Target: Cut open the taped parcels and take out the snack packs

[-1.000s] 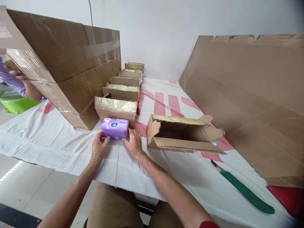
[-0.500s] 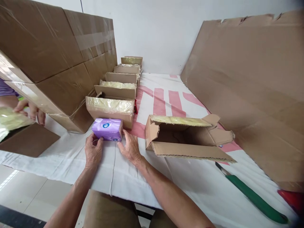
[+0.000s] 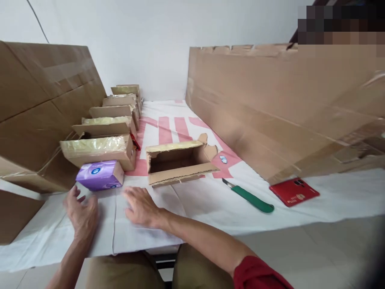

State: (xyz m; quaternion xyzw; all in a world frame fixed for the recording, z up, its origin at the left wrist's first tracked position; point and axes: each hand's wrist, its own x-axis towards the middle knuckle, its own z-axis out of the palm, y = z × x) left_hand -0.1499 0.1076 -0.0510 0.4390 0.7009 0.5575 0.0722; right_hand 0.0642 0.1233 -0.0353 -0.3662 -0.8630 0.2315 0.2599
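A purple soft pack point(image 3: 100, 176), apparently tissues, lies on the white cloth against the front of a small open cardboard box point(image 3: 124, 150). My left hand point(image 3: 81, 210) is just in front of the pack, its thumb and fingers apart and nothing between them. To the right of the pack, my right hand point(image 3: 140, 205) hovers low over or rests on the cloth, fingers loosely stretched and holding nothing. Beyond my right hand sits another open cardboard box point(image 3: 168, 176), its flaps raised and its dark inside partly visible.
More open boxes point(image 3: 110, 129) stand in a row toward the wall. Large cartons point(image 3: 45, 84) line the left, and a tall cardboard panel point(image 3: 240, 104) the right. A green-handled knife point(image 3: 252, 199), blade bared, and a red phone point(image 3: 294, 192) lie at right. Someone's head is partly visible, blurred out.
Both hands have let go of the purple pack and drawn back toward me; the pack stays by the box. My view has turned right, bringing the whole red phone into sight.
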